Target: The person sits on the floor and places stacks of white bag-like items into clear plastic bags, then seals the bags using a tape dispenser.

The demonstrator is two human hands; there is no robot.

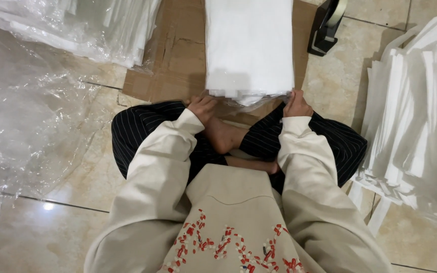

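Observation:
A stack of folded white cloth inside a clear plastic bag (249, 45) lies on flat brown cardboard (178, 55) in front of my crossed legs. My left hand (202, 107) grips the near left corner of the bag's open end. My right hand (296, 104) is closed on the near right corner. The bag's loose mouth bunches between the two hands. I sit on the tiled floor in striped dark trousers and a beige top.
A black tape dispenser (327, 25) stands at the cardboard's right edge. A tall pile of white folded pieces (421, 116) fills the right side. Bagged white bundles (77, 25) lie at the top left, and loose clear plastic sheeting (21, 121) covers the floor at left.

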